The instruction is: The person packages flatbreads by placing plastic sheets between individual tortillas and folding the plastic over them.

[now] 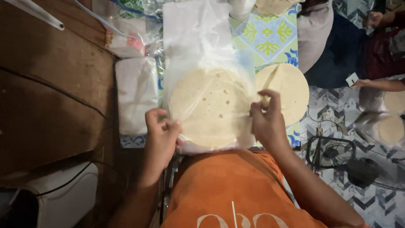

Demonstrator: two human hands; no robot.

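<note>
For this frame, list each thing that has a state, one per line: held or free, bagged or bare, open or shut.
Left hand: pinching the bag's left edge.
Right hand: pinching the bag's right edge.
Clear plastic bag: lying flat, held at both sides; open or sealed cannot be told.
Round pale flatbread stack: inside the bag.
Second round flatbread: bare on the patterned cloth, beside the bag.
Black floor fan: lying on the floor; running or not cannot be told.

Single head cam, looking straight down, close in over the patterned mat (270, 38). Wearer's orange shirt (228, 190) fills the bottom edge; wood floor (50, 84) left, probably a fan (358, 166) at lower right. No second view.
</note>
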